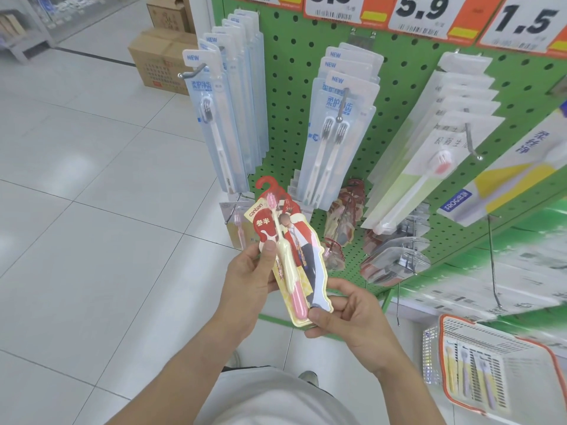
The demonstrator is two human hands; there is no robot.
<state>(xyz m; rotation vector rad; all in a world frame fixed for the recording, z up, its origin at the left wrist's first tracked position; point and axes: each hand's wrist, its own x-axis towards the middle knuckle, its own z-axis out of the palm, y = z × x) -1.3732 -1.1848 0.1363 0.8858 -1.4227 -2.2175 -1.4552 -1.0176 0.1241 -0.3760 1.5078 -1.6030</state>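
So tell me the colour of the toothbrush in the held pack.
Pale cream handle, pink at the base, pink bristles: toothbrush, head view.

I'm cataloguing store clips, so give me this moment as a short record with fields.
Setting: shop aisle, green pegboard hung with blue-white packs
Held item: pink-and-cream toothbrush pack, red hook on top
Left hand: grips the pack's left edge, thumb on front
Right hand: pinches the pack's lower end
Nearby: white basket, orange rim, lower right
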